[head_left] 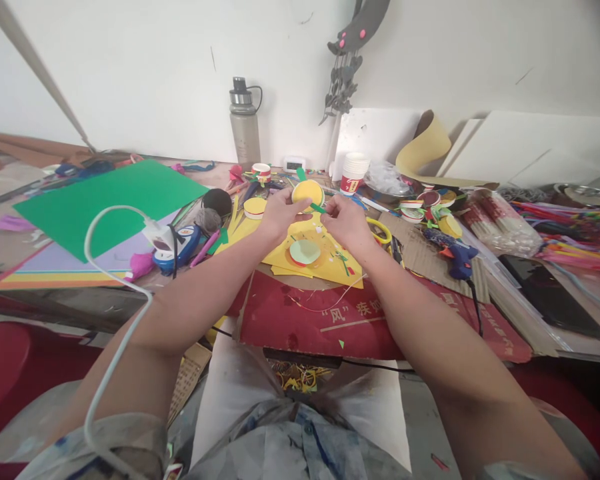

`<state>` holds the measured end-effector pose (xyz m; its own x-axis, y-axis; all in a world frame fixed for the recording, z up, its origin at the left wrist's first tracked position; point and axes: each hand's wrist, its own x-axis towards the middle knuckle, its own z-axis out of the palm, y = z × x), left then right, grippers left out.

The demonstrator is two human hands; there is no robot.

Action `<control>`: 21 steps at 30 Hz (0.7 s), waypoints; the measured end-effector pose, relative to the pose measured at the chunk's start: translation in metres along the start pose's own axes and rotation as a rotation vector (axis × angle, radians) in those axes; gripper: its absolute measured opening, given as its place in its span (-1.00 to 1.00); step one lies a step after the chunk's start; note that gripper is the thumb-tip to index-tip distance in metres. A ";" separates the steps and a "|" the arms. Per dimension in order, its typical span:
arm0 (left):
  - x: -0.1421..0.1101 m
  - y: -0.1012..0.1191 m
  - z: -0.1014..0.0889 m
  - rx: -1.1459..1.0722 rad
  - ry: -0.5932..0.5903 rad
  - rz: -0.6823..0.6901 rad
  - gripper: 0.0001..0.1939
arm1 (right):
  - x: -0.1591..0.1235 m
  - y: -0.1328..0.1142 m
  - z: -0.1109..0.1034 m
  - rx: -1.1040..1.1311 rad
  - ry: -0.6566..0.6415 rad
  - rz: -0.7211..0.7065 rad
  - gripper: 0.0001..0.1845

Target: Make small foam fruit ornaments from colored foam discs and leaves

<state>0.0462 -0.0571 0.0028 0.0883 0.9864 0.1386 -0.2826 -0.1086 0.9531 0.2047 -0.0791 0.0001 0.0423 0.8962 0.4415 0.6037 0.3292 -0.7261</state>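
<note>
Above the worktable, my left hand (283, 217) is closed around a small round yellow-topped paper craft piece (308, 192) with a green tab at its upper edge. The fingers of my right hand (347, 220) pinch a green paper strip (319, 209), which reaches to the lower edge of that piece. Below both hands lies yellow paper (285, 259) with a pale green disc (305, 251) and small paper scraps on it. A similar yellow-topped round piece (255, 208) sits just left of my left hand.
A red printed cardboard sheet (300, 320) covers the table's front edge. To the right lie a blue glue gun (461, 260) and a black phone (553, 297). Green paper (113, 200) and a power socket with a white cable (177, 250) are left. Behind stand a bottle (245, 130) and paper cups (354, 175).
</note>
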 end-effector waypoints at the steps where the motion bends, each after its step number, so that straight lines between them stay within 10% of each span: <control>1: 0.000 0.000 0.000 -0.007 0.001 -0.014 -0.81 | -0.001 -0.001 0.001 0.020 0.012 -0.015 -0.78; 10: 0.002 -0.002 -0.001 -0.103 0.021 -0.082 -0.86 | 0.004 0.004 0.001 0.198 0.178 -0.031 -0.75; 21: 0.003 -0.006 -0.003 0.012 -0.016 0.057 -0.80 | 0.000 0.004 -0.001 -0.129 0.038 -0.152 -0.74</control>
<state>0.0451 -0.0532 -0.0029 0.0873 0.9766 0.1967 -0.2760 -0.1660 0.9467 0.2081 -0.0781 -0.0019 -0.0287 0.8267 0.5620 0.7020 0.4169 -0.5774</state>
